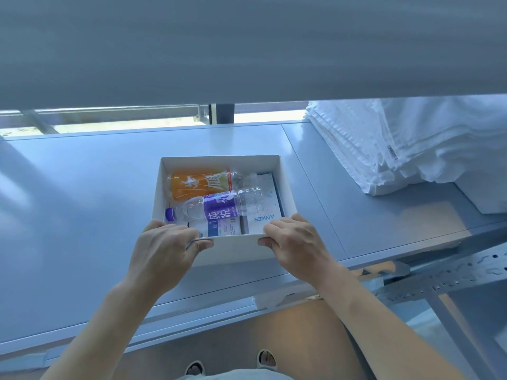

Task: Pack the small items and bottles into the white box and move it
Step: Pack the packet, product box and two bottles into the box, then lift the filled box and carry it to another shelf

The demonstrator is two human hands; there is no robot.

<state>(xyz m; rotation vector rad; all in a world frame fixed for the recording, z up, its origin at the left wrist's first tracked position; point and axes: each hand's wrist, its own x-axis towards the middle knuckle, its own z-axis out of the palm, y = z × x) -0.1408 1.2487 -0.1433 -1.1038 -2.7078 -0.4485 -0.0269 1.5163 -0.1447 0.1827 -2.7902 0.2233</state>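
Cool, bluish daylight fills the scene, coming from the window strip point(115, 116) at the far edge of the shelf point(82, 187), where the view outside is washed out to near white. The shelf top carries a soft sheen and broad pale reflections on its left side. The underside of the upper shelf point(247, 45) is streaked with motion blur and shows no detail. The stack of white cloth point(397, 144) is bright, its folds nearly blown out. Soft shadows lie under the hands on the box point(233, 250) front. Wide-angle distortion bends the shelf edges toward the corners. The floor point(288, 338) below looks warmer, orange-brown.
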